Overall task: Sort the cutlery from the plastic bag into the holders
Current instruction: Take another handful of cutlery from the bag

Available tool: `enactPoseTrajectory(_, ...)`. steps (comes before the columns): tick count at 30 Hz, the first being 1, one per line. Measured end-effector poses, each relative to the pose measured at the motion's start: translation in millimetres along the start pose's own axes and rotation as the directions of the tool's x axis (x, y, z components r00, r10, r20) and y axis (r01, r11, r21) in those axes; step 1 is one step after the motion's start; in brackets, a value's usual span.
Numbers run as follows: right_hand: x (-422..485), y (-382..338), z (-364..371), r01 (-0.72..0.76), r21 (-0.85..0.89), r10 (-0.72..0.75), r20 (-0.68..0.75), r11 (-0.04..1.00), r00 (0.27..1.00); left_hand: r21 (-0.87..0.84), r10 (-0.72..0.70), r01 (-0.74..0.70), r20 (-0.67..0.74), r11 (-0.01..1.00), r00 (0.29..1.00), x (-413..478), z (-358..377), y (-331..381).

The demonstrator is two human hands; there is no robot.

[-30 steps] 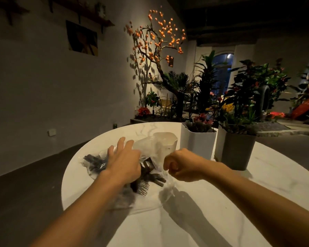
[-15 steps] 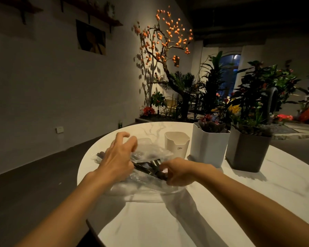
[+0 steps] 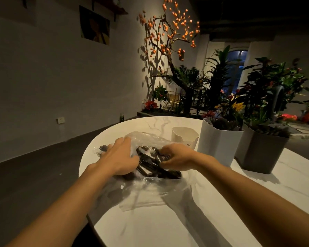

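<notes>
The clear plastic bag [image 3: 146, 186] lies crumpled on the round white table [image 3: 212, 220], toward its left rim, and the dark cutlery [image 3: 153, 164] sits in a loose heap inside it, fork tines showing near the top of the pile. Your left hand [image 3: 118, 157] rests on the left side of the bag, fingers spread and bent over the film; whether they pinch the plastic you cannot tell from here. Your right hand [image 3: 177, 159] is at the heap's right side, fingers curled down in among the handles, seemingly closed on one or more pieces, though the exact piece is hidden.

Just beyond the bag stands the white holder [image 3: 185, 138], upright with its mouth open. Right of it, nearly touching, is a white planter [image 3: 219, 145], and beside that a grey planter [image 3: 260, 154], both filled with foliage.

The bag's left edge comes close to the table rim, with dark floor [image 3: 34, 175] beyond. The near table surface between your forearms is bare marble, and the right side behind the planters stretches away. Potted plants [image 3: 194, 86] and an orange-blossomed tree [image 3: 169, 31] line the far wall.
</notes>
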State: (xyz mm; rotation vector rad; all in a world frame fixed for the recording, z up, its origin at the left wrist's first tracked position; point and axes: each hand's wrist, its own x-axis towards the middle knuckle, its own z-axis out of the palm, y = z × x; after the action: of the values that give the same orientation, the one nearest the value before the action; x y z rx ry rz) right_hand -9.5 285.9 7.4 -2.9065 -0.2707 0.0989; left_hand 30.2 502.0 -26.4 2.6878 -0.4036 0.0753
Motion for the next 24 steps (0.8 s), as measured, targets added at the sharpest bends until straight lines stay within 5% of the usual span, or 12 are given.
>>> enactPoseTrajectory(9,9,1,12,-0.074,-0.028,0.079,0.308,0.997,0.948,-0.034,-0.098,0.099,0.014,0.995,0.995,8,22,-5)
enactPoseTrajectory(16,19,5,21,-0.054,0.04,0.046,0.173,0.998,0.984,0.004,-0.066,0.066,0.041,0.998,0.997,9,19,3)
enactPoseTrajectory(24,23,11,26,-0.117,0.275,0.13,-0.028,0.954,0.991,-0.215,-0.068,0.061,-0.022,0.975,0.997,8,19,1)
